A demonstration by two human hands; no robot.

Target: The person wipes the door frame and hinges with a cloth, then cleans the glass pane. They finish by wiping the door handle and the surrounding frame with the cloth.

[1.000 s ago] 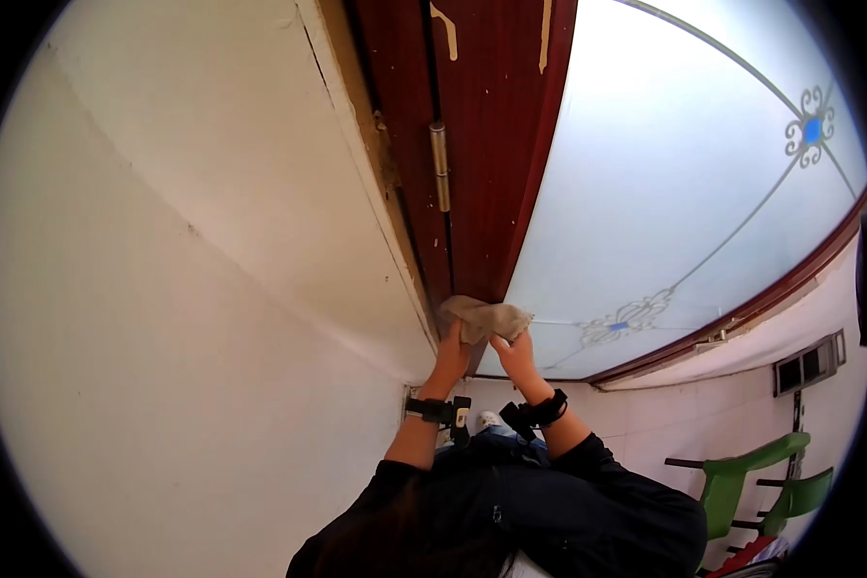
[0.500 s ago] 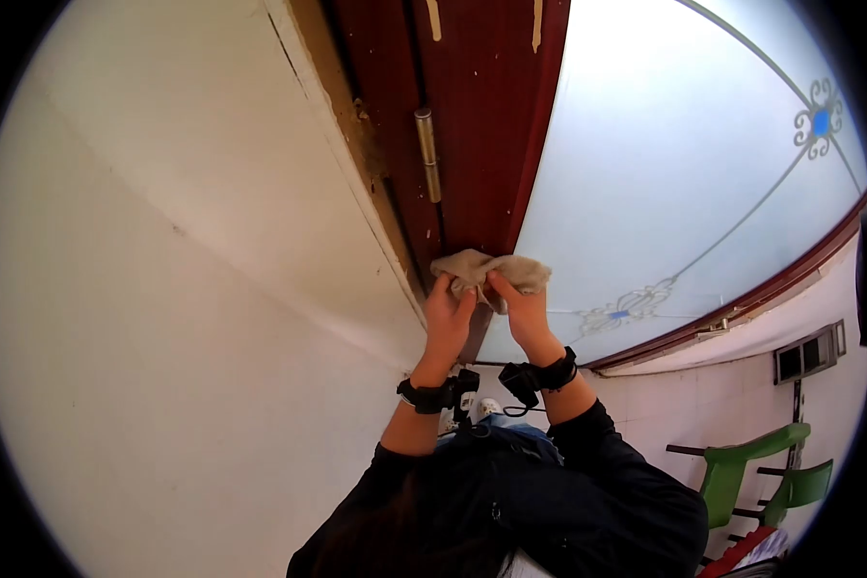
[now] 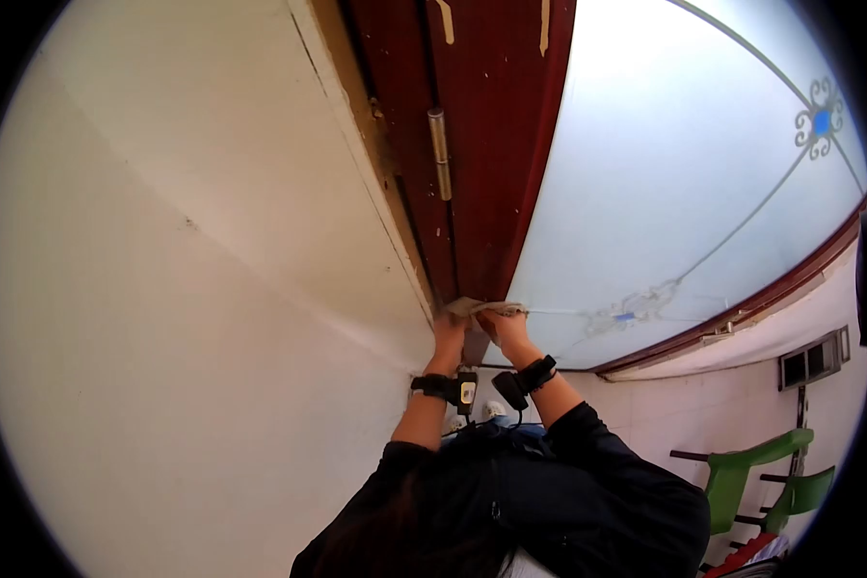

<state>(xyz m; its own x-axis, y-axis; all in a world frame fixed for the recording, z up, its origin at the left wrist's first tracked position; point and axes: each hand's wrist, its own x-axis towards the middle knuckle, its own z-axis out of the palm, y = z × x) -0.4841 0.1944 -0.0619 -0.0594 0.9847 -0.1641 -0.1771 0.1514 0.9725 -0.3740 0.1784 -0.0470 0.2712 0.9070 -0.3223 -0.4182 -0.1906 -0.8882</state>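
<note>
Cloth (image 3: 465, 306) sits on the lower stretch of the dark-red door wood (image 3: 496, 154), spanning roughly from the wall-side edge to the edge that meets the frosted glass (image 3: 665, 173). Change over the last half second: it has dropped away from the hinge (image 3: 440, 155), and both arms are drawn in closer to the body. Upshot: more bare red wood shows between hinge and cloth, contact is now lower on the strip, and the cloth reads as a thin, bunched band instead of a spread sheet. Right hand (image 3: 506, 328) has the glass-side end, grip looks pinched on the fabric, fingers bent under it. Left hand (image 3: 450, 328) is at the wall-side end, touching the cloth; motion blur there, so can't tell if that grip is closed or just pressing. Hands close together, not overlapping. Black wrist straps on both, left one (image 3: 437, 387) near the pale wall (image 3: 212, 318). Hinge untouched. Pale paint streaks (image 3: 545, 27) near the top, well apart from the cloth. Green chairs (image 3: 728, 491) off to the right, clear of the arms.
</note>
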